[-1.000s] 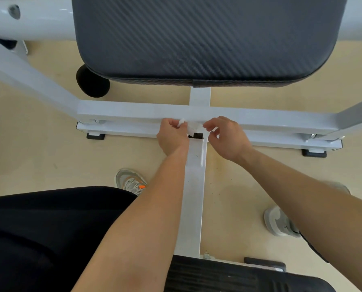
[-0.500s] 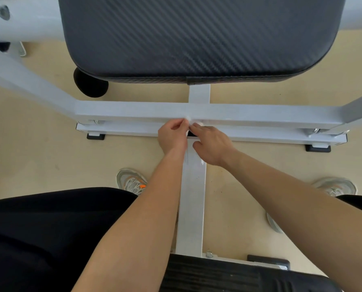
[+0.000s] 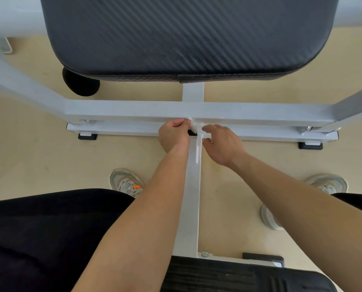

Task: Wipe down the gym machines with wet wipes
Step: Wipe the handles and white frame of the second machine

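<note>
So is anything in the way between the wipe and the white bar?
No, nothing visible is. The left hand and right hand both pinch the wet wipe right at the near edge of the white crossbar, where the centre beam joins it. The black seat pad lies farther back.

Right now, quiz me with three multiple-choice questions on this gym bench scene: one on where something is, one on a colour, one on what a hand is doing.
1. Where is the crumpled white wet wipe? A on the floor; B where the white metal crossbar meets the white centre beam; C on the lap.
2. The weave-patterned padded cushion is: A red; B black; C blue.
3. The left hand is: A flat on the floor; B gripping the cushion; C pinching the wipe.
Answers: B, it is held at that joint; B, its cover is plainly black; C, thumb and fingers close on the wipe.
</note>
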Demonstrator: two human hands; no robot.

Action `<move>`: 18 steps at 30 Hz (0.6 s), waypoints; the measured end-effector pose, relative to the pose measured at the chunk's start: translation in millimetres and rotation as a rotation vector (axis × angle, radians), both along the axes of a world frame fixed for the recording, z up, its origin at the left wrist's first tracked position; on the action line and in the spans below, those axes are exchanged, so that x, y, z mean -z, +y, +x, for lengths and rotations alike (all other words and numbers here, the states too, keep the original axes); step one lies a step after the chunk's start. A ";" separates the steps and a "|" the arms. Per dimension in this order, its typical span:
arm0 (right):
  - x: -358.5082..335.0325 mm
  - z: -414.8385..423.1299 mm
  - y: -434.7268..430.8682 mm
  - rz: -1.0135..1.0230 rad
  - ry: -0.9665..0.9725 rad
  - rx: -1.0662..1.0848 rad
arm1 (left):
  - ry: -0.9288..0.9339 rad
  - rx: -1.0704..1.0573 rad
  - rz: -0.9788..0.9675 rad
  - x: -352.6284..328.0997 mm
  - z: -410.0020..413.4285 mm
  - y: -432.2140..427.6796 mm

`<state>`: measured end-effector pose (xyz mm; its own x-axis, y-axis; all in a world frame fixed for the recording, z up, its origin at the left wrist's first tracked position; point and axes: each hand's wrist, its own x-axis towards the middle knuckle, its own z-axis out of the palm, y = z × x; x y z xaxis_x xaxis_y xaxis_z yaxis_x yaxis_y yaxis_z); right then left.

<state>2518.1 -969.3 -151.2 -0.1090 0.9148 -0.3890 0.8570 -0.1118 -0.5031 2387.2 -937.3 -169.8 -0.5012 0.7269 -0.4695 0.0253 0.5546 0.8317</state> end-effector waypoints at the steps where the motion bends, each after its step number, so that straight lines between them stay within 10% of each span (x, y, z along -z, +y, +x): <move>1: 1.0 2.4 -1.7 -0.010 -0.001 0.003 | -0.001 -0.016 0.005 0.1 -0.3 -0.1; 18: 5.4 15.5 -6.1 -0.040 0.051 0.053 | 0.078 -0.031 -0.045 -5.5 20.6 -4.0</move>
<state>2533.5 -975.4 -156.5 -0.0813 0.9038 -0.4201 0.8227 -0.1771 -0.5402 2407.8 -941.3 -164.3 -0.5592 0.6894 -0.4604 0.0711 0.5932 0.8019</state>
